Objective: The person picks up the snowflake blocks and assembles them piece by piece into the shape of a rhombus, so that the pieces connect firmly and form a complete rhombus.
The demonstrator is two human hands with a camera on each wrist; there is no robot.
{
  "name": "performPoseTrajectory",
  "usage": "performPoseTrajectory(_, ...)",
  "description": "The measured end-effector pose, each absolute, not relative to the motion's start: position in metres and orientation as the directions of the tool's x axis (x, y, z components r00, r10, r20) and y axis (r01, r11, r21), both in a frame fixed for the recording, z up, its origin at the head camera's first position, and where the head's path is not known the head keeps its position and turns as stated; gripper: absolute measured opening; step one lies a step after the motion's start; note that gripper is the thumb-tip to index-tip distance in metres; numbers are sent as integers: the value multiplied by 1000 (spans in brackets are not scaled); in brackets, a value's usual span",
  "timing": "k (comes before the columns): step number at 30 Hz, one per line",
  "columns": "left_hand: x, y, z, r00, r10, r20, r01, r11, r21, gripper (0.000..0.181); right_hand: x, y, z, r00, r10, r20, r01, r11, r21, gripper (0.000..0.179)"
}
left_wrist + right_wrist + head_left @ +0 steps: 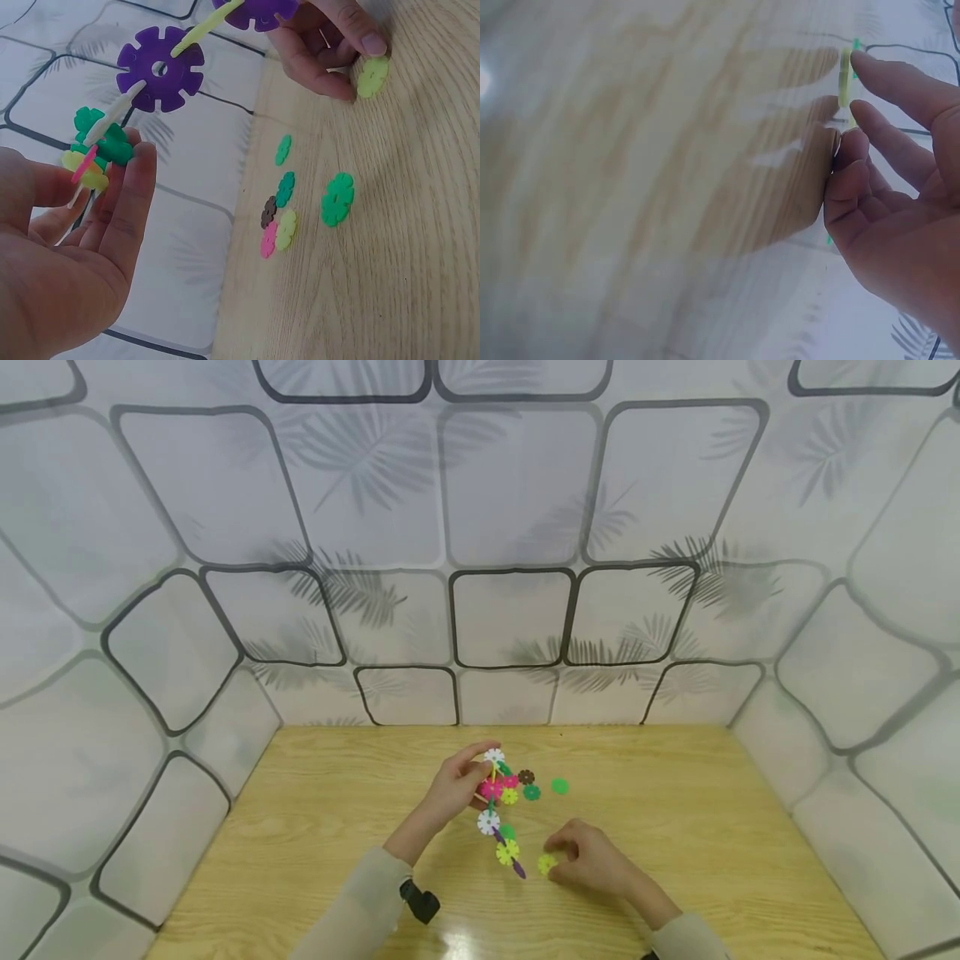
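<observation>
My left hand (456, 785) grips a chain of slotted plastic flower discs joined edge to edge. White discs (488, 822), a pink disc (492, 789) and a yellow-green disc (507, 852) show in it from the head, and a purple disc (160, 69) in the left wrist view. Green and yellow pieces of the chain sit at the left fingertips, partly hidden by them. Low over the table, my right hand (592, 857) pinches a loose yellow disc (547, 863) by its edge, with thumb and finger on either side. That disc (844, 77) looks edge-on in the right wrist view.
Loose discs lie on the wooden table (697, 810) beyond the hands: a light green one (560, 786), a dark green one (532, 792), a brown one (526, 777), plus pink and yellow ones. Patterned cloth walls (510, 618) enclose the table at the back and sides.
</observation>
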State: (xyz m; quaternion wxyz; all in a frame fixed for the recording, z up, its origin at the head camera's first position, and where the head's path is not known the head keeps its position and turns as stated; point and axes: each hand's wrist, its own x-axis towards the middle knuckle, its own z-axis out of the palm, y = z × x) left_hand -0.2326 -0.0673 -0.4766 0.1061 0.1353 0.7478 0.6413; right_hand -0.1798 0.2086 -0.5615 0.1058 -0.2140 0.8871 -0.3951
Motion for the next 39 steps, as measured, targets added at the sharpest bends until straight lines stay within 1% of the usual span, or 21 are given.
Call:
performPoseTrajectory(10, -232, -61, -476, -936, 351, 11, 70, 157, 985, 41, -181, 206, -563, -888, -456, -56, -270, 617, -739, 25)
performPoseTrajectory(15, -232, -60, -476, -937, 348, 14, 77, 166, 983, 42, -181, 204, -560, -887, -456, -71, -261, 624, -736, 24)
performPoseTrajectory(26, -230, -58, -475, -938, 347, 11, 75, 171, 982, 41, -181, 203, -555, -873, -481, -82, -248, 582, -775, 20)
performPoseTrajectory(30, -231, -59, -477, -936, 352, 13, 78, 172, 982, 41, -182, 203, -556, -875, -479, -72, -253, 578, -776, 21)
performPoseTrajectory(36, -231, -60, -478, -933, 359, 10, 73, 165, 984, 42, -182, 203, -554, -887, -460, -23, -277, 574, -771, 23)
performPoseTrajectory(39, -231, -60, -478, -933, 361, 3, 66, 162, 984, 42, -180, 202, -551, -899, -436, -30, -236, 543, -806, 23)
